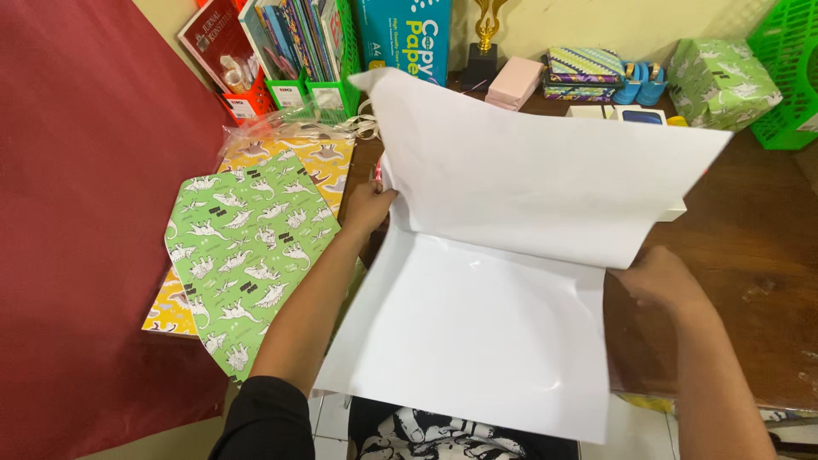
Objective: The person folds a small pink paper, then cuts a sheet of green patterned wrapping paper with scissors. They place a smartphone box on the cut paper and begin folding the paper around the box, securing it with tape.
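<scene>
A large white sheet of paper (503, 255) lies across the front of the brown wooden table (750, 247), its far half lifted and folded up toward me. My left hand (368, 207) grips the sheet's left edge at the fold. My right hand (660, 277) holds the right edge at the fold. A white box corner (673, 211) peeks out behind the raised flap; the rest of it is hidden by the paper.
Green dinosaur-print wrapping paper (243, 255) lies over yellow sheets (328, 162) at the left. At the back stand green book holders (315, 89), a blue paper ream (405, 34), a trophy (484, 43), a pink box (515, 81), a green wrapped parcel (720, 81) and a green basket (788, 72). A red wall (77, 213) stands at the left.
</scene>
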